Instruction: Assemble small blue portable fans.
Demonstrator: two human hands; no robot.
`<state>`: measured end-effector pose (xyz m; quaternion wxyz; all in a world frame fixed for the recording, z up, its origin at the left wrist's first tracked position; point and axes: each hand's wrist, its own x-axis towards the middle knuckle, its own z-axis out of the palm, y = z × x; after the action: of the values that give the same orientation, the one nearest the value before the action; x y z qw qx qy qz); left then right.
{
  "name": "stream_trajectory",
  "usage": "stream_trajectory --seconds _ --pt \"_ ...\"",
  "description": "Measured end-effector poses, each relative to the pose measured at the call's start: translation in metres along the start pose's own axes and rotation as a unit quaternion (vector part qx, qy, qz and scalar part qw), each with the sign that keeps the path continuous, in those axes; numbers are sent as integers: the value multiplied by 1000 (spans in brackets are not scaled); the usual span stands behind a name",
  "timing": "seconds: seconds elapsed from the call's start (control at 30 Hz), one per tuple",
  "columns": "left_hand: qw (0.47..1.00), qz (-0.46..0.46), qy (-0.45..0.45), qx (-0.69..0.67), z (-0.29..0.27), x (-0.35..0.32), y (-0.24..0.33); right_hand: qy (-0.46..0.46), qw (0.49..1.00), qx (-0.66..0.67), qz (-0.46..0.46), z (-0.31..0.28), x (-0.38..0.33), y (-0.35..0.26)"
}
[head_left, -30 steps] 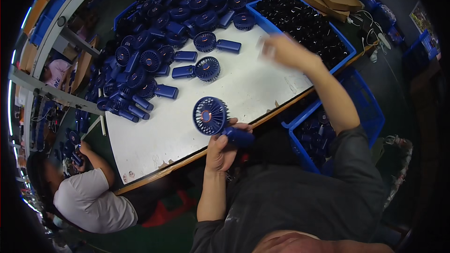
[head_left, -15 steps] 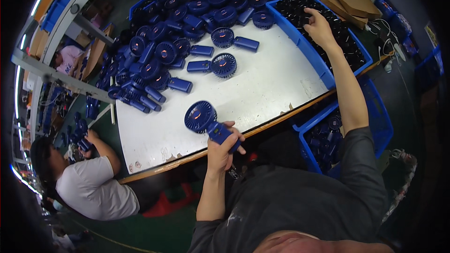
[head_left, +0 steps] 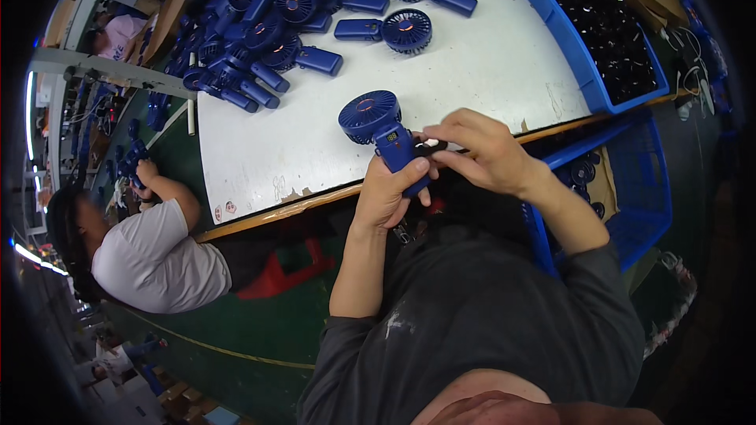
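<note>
My left hand [head_left: 384, 195] is wrapped around the handle of a blue handheld fan [head_left: 370, 114], its round grille tilted up over the near edge of the table. A small display shows on the handle below the fan head. Between the thumb and fingers of my right hand [head_left: 492, 156] is a small black part with a white patch [head_left: 431, 145]. It is at the right side of the fan's handle; whether it touches or is fitted to the handle I cannot tell. My left fingers partly hide the handle's lower end.
Many blue handheld fans [head_left: 295, 1] are piled on the white table [head_left: 488, 63]. A blue tray [head_left: 579, 71] of small black parts stands at the right. Below it is a blue crate [head_left: 657, 212] with fans inside. At left, a co-worker [head_left: 157, 260] handles blue fans.
My right hand has come from the tray of black parts to the fan, bringing a small black part. The fan has turned more upright in my left hand. The view has shifted.
</note>
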<state>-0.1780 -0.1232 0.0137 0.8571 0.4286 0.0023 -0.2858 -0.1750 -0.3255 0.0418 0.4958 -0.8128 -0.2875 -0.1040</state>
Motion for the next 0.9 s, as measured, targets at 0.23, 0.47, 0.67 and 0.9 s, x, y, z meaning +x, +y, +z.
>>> stream_trajectory --seconds 0.23,0.47,0.67,0.9 --pt "996 0 -84 19 -8 -8 -15 -48 990 -82 -104 5 33 6" --pt "995 8 45 -85 22 -2 -11 -82 986 -138 -53 16 13 -8" --pt "921 100 45 373 11 4 -35 53 989 -124 68 53 -25 1" --pt "629 252 0 735 46 9 28 71 947 164 266 28 -86 -6"
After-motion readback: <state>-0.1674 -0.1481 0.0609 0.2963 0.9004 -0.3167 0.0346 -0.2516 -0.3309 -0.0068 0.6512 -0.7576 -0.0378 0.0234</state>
